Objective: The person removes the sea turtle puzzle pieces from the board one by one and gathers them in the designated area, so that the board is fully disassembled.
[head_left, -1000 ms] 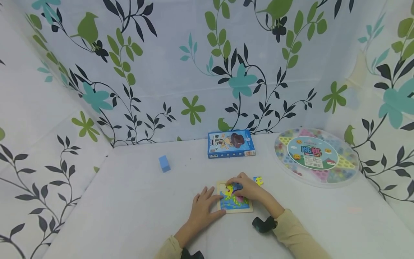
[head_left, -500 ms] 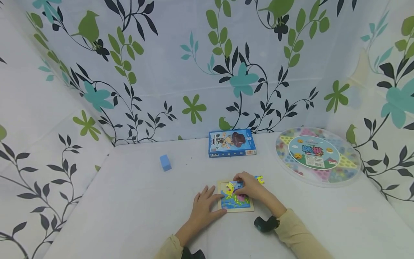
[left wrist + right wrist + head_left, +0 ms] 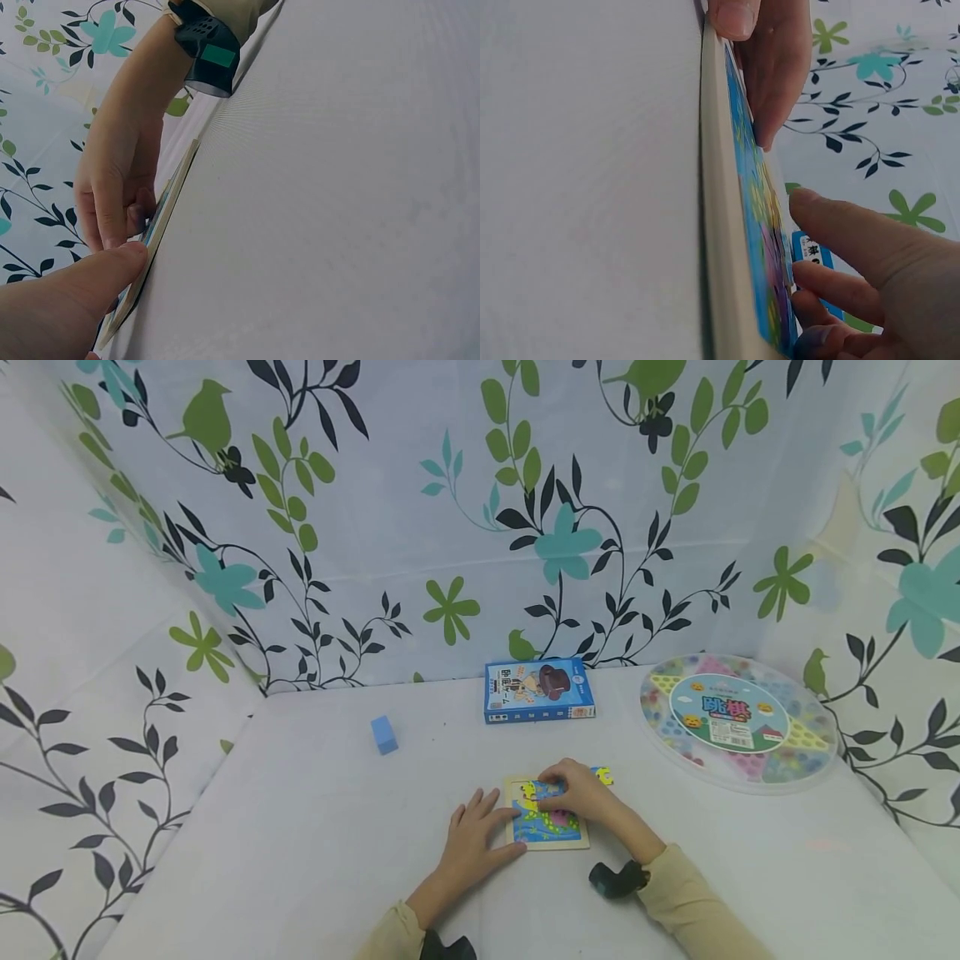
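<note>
A small wooden-framed jigsaw puzzle [image 3: 547,837] with a blue, yellow and pink picture lies flat on the white table. My left hand [image 3: 471,842] rests at its left side, fingers spread; the thumb [image 3: 735,19] lies on the frame's near-left corner and the index finger reaches onto the picture. Over the upper right part is my right hand [image 3: 581,789], thumb and bent fingers around a puzzle piece [image 3: 552,788] set against the picture. In the right wrist view its fingertips are at the puzzle's surface; the piece is mostly hidden.
Beyond the right hand lies a loose yellow-and-blue puzzle piece [image 3: 603,774]. A blue game box [image 3: 538,692] stands at the back, a round Chinese checkers set [image 3: 738,722] at the back right. A blue block [image 3: 384,735] sits to the left. Patterned curtain [image 3: 375,527] encloses the table.
The piece under my right hand was tilted up half a second ago and now lies flatter, slightly left. My right fingers shifted slightly over the puzzle. The left hand stayed put.
</note>
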Motion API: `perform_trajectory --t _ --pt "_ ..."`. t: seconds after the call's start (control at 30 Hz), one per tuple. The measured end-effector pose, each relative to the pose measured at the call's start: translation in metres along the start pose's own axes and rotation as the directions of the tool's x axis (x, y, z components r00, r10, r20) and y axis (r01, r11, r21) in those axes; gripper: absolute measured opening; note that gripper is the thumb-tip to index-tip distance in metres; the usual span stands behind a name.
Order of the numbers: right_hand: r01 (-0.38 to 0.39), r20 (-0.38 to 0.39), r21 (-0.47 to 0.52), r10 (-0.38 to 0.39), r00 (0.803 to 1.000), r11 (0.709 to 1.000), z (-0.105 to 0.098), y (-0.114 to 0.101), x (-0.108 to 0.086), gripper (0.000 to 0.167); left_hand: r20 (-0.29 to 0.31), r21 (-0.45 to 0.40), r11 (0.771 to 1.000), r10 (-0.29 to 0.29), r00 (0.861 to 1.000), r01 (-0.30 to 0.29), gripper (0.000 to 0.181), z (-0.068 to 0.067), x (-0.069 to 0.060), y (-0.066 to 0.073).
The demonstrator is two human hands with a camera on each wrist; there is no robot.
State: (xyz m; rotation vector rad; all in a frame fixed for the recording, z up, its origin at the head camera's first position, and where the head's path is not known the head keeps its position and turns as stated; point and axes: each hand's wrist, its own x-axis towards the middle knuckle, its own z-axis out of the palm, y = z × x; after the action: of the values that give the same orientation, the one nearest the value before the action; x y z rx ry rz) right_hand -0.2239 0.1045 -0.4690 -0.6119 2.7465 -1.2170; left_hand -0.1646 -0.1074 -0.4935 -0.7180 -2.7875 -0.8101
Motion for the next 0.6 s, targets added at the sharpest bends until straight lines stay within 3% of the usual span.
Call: perform_trajectory --t 0.27,0.6 --pt "0.02 -0.042 -0.049 -0.022 0.999 0.999 0.004 -0.0011 -0.002 0.027 -0.002 0.004 1.0 0.004 1.0 -0.004 0.046 0.0001 0.0 -0.0002" --pt "0.066 -0.004 -0.007 -0.066 0.998 0.998 -0.0017 0.0008 -0.0016 0.023 -0.013 -0.007 1.0 0.008 1.0 -0.008 0.046 0.0007 -0.0003 0.0002"
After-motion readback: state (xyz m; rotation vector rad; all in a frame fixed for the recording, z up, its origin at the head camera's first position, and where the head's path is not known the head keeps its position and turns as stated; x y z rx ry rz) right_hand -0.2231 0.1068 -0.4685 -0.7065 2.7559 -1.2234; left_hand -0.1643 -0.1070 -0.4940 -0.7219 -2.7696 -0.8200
